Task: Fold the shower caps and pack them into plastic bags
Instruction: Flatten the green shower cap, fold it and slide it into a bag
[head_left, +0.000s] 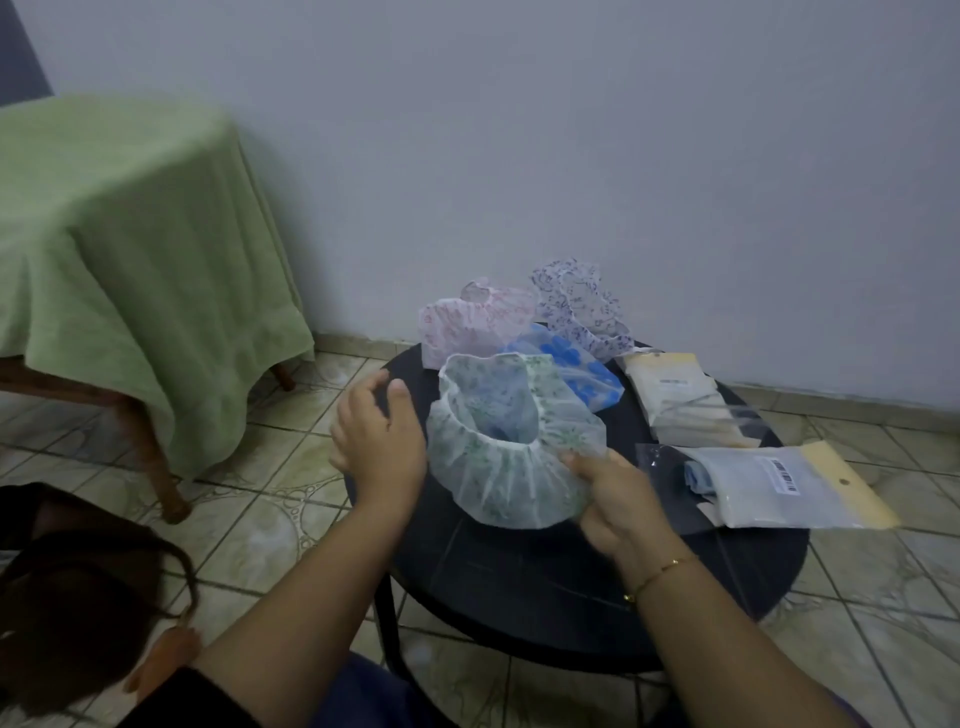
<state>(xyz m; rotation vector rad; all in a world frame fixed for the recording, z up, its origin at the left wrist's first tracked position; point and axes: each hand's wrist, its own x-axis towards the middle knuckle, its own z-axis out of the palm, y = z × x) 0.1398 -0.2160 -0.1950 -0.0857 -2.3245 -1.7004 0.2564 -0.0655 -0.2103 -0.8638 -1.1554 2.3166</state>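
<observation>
The green-patterned shower cap (511, 441) sits puffed up near the middle of the round black desk (571, 597), its elastic opening facing up. The right hand (615, 499) pinches its near right rim; the left hand (379, 441) is spread open just beside its left side, not touching. To fold it well, press the air out first, flatten the cap, then bring the elastic edges together evenly. The pink cap (470, 325), blue cap (571, 371) and blue-speckled white cap (579, 306) wait at the far edge; plastic bags (769, 483) lie at the right edge.
</observation>
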